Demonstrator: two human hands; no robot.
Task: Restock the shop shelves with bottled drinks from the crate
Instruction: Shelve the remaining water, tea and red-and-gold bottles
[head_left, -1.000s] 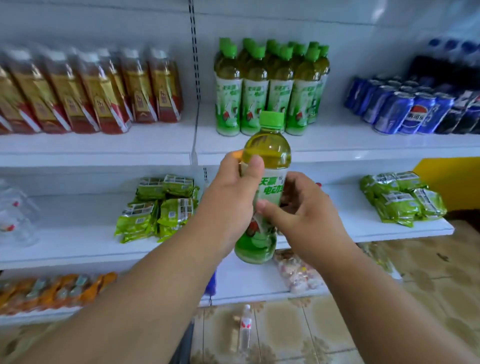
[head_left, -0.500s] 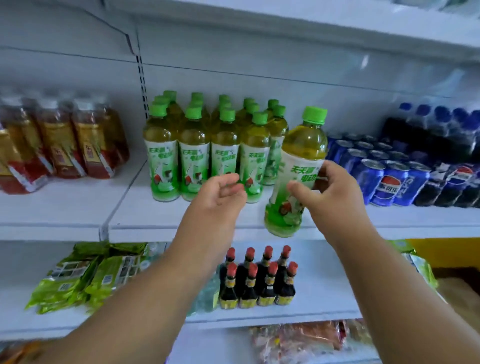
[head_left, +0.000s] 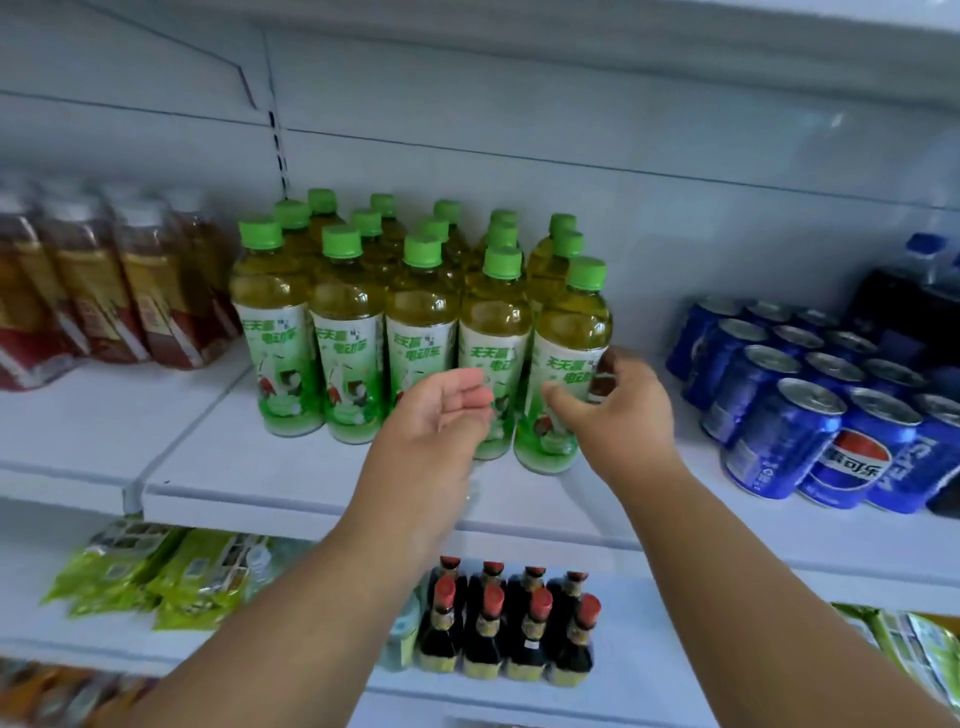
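A green-capped tea bottle (head_left: 571, 322) stands upright on the white shelf (head_left: 291, 488), at the right end of the front row of several identical bottles (head_left: 348, 312). My right hand (head_left: 623, 415) wraps its lower label, thumb in front and fingers behind on the right side. My left hand (head_left: 441, 410) hovers palm-up with loosely curled fingers, holding nothing, just in front of the neighbouring bottle. The crate is out of view.
Blue Pepsi cans (head_left: 779, 431) fill the same shelf to the right, with dark cola bottles (head_left: 904, 306) behind them. Red-labelled tea bottles (head_left: 104, 291) stand at the left. On the shelf below are small dark sauce bottles (head_left: 509, 629) and green packets (head_left: 156, 571).
The bottle went from both hands in front of me up to the shelf, where it now stands at the row's right end. My left hand came off it and opened.
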